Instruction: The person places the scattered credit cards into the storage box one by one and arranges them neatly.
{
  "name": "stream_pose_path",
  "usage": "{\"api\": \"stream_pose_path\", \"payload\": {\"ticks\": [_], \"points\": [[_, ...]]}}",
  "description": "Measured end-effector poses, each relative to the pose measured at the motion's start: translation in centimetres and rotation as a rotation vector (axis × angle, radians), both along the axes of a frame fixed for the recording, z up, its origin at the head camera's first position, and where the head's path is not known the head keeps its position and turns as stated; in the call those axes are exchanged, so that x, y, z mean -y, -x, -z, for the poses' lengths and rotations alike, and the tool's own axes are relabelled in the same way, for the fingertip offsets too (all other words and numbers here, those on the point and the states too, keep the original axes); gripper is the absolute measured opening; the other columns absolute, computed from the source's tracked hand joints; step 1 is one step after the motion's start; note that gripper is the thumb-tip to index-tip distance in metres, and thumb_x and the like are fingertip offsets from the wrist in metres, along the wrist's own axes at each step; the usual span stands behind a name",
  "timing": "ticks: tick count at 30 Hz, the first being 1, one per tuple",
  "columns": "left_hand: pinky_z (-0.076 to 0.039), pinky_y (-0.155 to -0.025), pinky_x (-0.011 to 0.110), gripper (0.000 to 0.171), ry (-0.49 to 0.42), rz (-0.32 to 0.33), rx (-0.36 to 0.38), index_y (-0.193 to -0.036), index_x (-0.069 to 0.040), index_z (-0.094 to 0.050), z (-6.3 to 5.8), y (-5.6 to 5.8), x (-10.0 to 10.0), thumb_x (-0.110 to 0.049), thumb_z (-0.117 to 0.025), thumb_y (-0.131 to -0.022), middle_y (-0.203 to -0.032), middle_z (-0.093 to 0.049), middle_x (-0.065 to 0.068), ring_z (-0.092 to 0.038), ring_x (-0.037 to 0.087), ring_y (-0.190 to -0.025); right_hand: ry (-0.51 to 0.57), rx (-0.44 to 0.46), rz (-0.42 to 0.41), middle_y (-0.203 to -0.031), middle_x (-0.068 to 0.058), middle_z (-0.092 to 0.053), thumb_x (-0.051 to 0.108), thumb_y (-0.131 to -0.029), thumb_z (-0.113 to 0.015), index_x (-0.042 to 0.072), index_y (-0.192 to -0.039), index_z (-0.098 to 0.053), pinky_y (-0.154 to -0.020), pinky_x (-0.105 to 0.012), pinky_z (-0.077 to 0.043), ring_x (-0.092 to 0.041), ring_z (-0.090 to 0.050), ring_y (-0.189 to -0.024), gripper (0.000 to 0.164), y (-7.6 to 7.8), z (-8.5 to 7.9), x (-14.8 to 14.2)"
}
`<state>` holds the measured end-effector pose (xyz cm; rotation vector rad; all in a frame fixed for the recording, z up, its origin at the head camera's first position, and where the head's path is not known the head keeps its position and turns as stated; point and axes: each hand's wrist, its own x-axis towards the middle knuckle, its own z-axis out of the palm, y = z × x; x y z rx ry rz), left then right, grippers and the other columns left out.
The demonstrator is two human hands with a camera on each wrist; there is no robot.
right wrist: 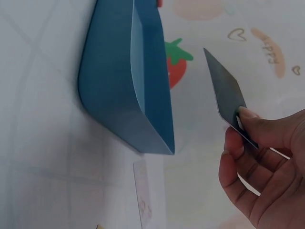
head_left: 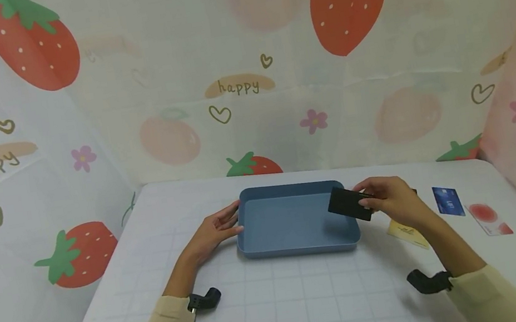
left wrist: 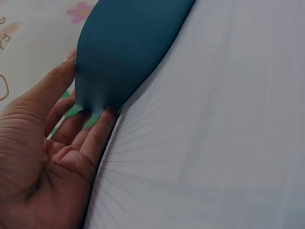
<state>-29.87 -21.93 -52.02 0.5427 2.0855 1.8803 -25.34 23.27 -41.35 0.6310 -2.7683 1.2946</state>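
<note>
A shallow blue tray (head_left: 298, 253) stands on the white table, its inside bare in the head view. My left hand (head_left: 212, 234) touches the tray's left end with its fingertips; in the left wrist view the fingers (left wrist: 97, 136) lie against the blue outer wall. My right hand (head_left: 392, 199) pinches a black card (head_left: 347, 204) between thumb and fingers. The card is tilted above the tray's right end, apart from it. The right wrist view shows the dark card (right wrist: 226, 90) held by one end, beside the tray's wall (right wrist: 109, 95).
To the right of the tray lie a yellow card (head_left: 408, 234), partly behind the right forearm, a blue card (head_left: 448, 201) and a white-and-red card (head_left: 490, 219). A dark edge shows behind the right hand. A strawberry-print curtain (head_left: 296, 81) hangs behind the table.
</note>
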Motion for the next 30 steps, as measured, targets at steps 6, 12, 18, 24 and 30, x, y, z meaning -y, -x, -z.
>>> {"api": "stream_pose_path", "payload": {"ticks": [6,12,18,24,30], "points": [[-0.042,-0.11,0.028,0.075,-0.005,-0.003,0.015,-0.159,-0.012,-0.036,0.0,-0.1,0.0,-0.011,-0.073,-0.094,-0.164,-0.033,0.005,-0.036,0.022,-0.147,-0.031,-0.021,-0.019,-0.107,-0.014,-0.072,0.007,-0.094,-0.073,0.003,-0.119,-0.071,-0.072,-0.024,-0.056,-0.028,-0.069,-0.095,0.025,0.9,-0.1,1.0],[-0.041,-0.111,0.028,0.076,-0.008,-0.004,0.032,-0.16,-0.014,-0.034,-0.1,-0.2,0.1,-0.012,-0.073,-0.095,-0.164,-0.032,0.004,-0.035,0.022,-0.148,-0.025,-0.014,-0.063,-0.101,-0.012,-0.072,0.004,-0.094,-0.071,0.003,-0.119,-0.071,-0.067,-0.034,-0.058,-0.021,-0.068,-0.081,0.025,1.7,-0.2,2.0],[-0.042,-0.111,0.029,0.076,-0.008,0.001,0.03,-0.16,-0.013,-0.034,-0.2,-0.4,0.2,-0.013,-0.073,-0.095,-0.164,-0.031,0.005,-0.035,0.022,-0.148,0.013,0.03,-0.098,-0.108,-0.017,-0.071,0.002,-0.095,-0.07,0.0,-0.121,-0.07,-0.071,-0.036,-0.061,-0.024,-0.07,-0.085,0.026,2.3,-0.1,3.1],[-0.042,-0.11,0.029,0.076,-0.005,-0.007,0.031,-0.159,-0.014,-0.035,-0.3,-0.5,0.1,-0.013,-0.074,-0.094,-0.164,-0.033,0.003,-0.036,0.021,-0.147,0.025,0.061,-0.088,-0.122,-0.022,-0.068,0.001,-0.095,-0.068,-0.002,-0.124,-0.069,-0.069,-0.034,-0.06,-0.024,-0.071,-0.086,0.029,2.8,0.1,4.1],[-0.042,-0.11,0.029,0.077,-0.005,-0.002,0.021,-0.159,-0.013,-0.034,-0.3,-0.5,0.1,-0.014,-0.074,-0.094,-0.164,-0.032,0.004,-0.036,0.021,-0.148,0.039,0.107,-0.07,-0.123,-0.021,-0.068,0.001,-0.096,-0.067,0.0,-0.125,-0.069,-0.069,-0.032,-0.06,-0.025,-0.072,-0.092,0.029,3.3,0.4,5.2]]}}
